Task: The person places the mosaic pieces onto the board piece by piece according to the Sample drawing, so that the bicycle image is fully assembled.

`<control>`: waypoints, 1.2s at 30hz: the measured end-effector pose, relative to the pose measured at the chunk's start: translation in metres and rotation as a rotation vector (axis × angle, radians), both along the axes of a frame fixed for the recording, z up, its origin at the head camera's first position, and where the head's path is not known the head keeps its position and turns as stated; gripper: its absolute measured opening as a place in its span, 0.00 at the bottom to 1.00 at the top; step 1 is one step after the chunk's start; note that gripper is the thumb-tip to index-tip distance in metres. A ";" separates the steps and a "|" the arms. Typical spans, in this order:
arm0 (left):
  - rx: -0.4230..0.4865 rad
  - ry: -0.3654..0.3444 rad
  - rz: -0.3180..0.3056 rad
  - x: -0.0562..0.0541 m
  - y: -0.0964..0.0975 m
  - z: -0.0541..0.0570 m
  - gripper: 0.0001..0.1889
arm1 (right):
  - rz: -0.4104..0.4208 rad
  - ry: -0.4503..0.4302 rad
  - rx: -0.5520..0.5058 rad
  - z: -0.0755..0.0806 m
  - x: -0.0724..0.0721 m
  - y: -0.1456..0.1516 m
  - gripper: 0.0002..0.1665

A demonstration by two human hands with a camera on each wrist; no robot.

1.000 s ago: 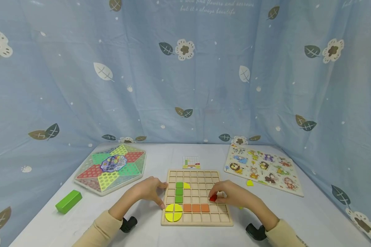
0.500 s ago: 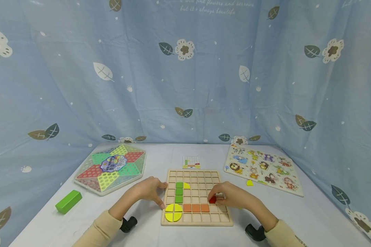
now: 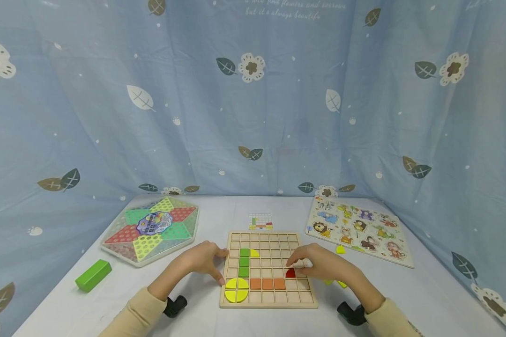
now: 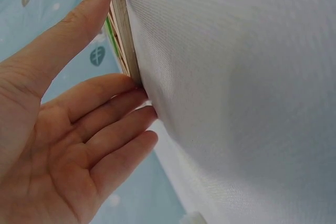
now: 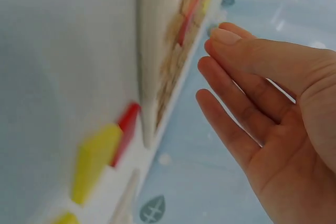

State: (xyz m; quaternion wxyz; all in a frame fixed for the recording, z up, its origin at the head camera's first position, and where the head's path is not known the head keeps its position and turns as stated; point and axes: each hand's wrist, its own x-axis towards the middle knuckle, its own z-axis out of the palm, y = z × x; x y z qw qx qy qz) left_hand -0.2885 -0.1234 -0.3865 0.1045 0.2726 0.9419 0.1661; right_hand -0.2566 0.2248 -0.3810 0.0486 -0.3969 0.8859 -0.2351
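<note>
A wooden grid board [image 3: 275, 297] lies on the white table. My left hand [image 3: 202, 260] rests at its left side, with the thumb and fingertips touching the board's edge [image 4: 125, 35] in the left wrist view. A red quarter-circle tile [image 3: 290, 273] sits in a cell on the right of the grid. Just above that tile is my right hand [image 3: 320, 263]; the right wrist view shows its fingers [image 5: 226, 124] extended and holding nothing. Green square tiles [image 3: 244, 261], orange square tiles [image 3: 267, 284] and yellow quarter-circle tiles [image 3: 237, 290] lie in other cells.
Loose yellow tiles [image 3: 340, 250] and a red tile [image 5: 126, 129] lie right of the board. A pattern card [image 3: 261, 222] stands behind it. An animal puzzle [image 3: 358, 229] is at right. A hexagonal game board [image 3: 152, 229] and a green box [image 3: 93, 275] are at left.
My right hand has let go of the red quarter-circle tile, which now lies in its cell, and moved slightly up and right. My left hand has not moved.
</note>
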 end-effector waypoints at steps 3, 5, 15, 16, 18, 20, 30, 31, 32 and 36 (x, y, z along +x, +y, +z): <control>0.002 0.000 -0.003 0.000 0.000 0.000 0.43 | -0.041 0.028 0.010 0.006 -0.001 0.007 0.14; 0.001 -0.002 -0.004 -0.001 0.000 0.000 0.43 | -0.057 0.040 0.017 0.009 -0.002 0.012 0.14; -0.007 -0.004 -0.001 -0.001 0.001 0.000 0.43 | -0.099 0.011 0.046 0.009 -0.011 0.033 0.12; -0.007 -0.003 0.002 -0.001 0.001 0.000 0.43 | -0.101 0.000 0.045 0.008 -0.012 0.034 0.12; -0.008 -0.001 0.007 0.000 0.001 0.000 0.43 | -0.102 -0.024 0.037 0.006 -0.013 0.038 0.11; -0.009 0.000 0.012 0.001 0.001 0.000 0.43 | -0.097 -0.052 0.025 0.004 -0.014 0.041 0.11; 0.005 -0.005 -0.002 -0.001 0.000 -0.002 0.42 | -0.131 -0.167 0.020 -0.003 -0.017 0.046 0.14; 0.005 -0.005 -0.003 -0.002 0.000 -0.002 0.42 | -0.138 -0.166 0.023 -0.004 -0.017 0.046 0.14; 0.006 -0.006 -0.004 -0.002 0.000 -0.002 0.42 | -0.143 -0.166 0.021 -0.005 -0.017 0.045 0.13; 0.007 -0.005 -0.009 -0.002 0.000 -0.002 0.42 | -0.148 -0.158 0.013 -0.006 -0.017 0.044 0.12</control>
